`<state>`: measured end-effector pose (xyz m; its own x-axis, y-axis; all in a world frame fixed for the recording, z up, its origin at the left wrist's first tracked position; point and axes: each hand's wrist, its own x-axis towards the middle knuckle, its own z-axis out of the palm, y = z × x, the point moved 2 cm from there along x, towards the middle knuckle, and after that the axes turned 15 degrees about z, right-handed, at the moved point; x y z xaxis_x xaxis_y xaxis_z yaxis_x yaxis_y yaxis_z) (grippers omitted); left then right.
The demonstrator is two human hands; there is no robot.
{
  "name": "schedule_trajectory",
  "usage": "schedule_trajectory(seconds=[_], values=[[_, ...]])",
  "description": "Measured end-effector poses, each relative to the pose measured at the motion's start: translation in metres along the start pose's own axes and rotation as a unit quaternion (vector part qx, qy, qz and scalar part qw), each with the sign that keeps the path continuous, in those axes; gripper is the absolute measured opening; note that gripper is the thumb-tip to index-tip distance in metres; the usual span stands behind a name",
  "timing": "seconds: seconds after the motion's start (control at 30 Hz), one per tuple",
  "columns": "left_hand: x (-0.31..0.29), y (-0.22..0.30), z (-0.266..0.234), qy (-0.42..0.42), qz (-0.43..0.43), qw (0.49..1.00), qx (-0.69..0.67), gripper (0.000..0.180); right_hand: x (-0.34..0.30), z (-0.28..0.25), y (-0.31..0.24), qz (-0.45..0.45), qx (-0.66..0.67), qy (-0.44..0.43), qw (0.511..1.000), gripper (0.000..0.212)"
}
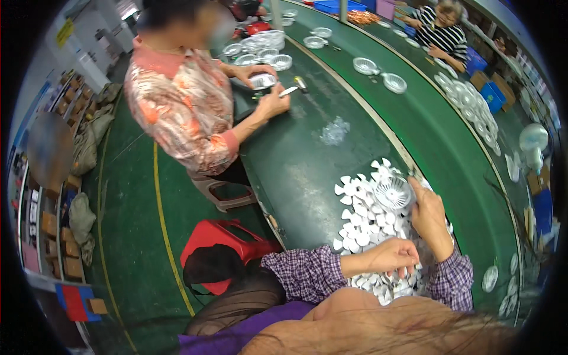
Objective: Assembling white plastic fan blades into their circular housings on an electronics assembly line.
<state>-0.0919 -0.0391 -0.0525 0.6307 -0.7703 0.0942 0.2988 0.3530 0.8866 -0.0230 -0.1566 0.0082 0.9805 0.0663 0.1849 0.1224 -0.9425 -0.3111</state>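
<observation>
My right hand grips the edge of a round white fan grille with radial ribs, above the far part of a pile of small white fan blades. The index finger stretches along the grille's rim; the thumb is largely hidden. Over the near part of the pile is my left hand, its fingers curled inward. Whatever those fingers hold, if anything, does not show. Both forearms wear checked sleeves.
A co-worker in a patterned shirt handles a white round part across the dark green table. A clear plastic bag lies mid-table. Along my right runs a green conveyor carrying round grilles. A red stool stands left.
</observation>
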Motion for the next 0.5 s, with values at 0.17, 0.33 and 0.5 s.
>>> schedule_trajectory(seconds=[0.17,0.33,0.5], values=[[0.006,0.005,-0.011,0.044,-0.025,0.999,-0.001,0.016,0.002,-0.022,0.016,0.045,-0.111,0.059,0.991,0.048],[0.009,0.027,-0.019,0.067,0.017,0.991,-0.111,0.043,-0.037,-0.061,0.000,0.016,-0.065,0.102,0.993,0.037],[0.007,0.013,-0.023,0.100,-0.006,0.948,-0.301,0.043,-0.103,-0.052,-0.029,-0.115,-0.042,0.062,0.991,0.033]])
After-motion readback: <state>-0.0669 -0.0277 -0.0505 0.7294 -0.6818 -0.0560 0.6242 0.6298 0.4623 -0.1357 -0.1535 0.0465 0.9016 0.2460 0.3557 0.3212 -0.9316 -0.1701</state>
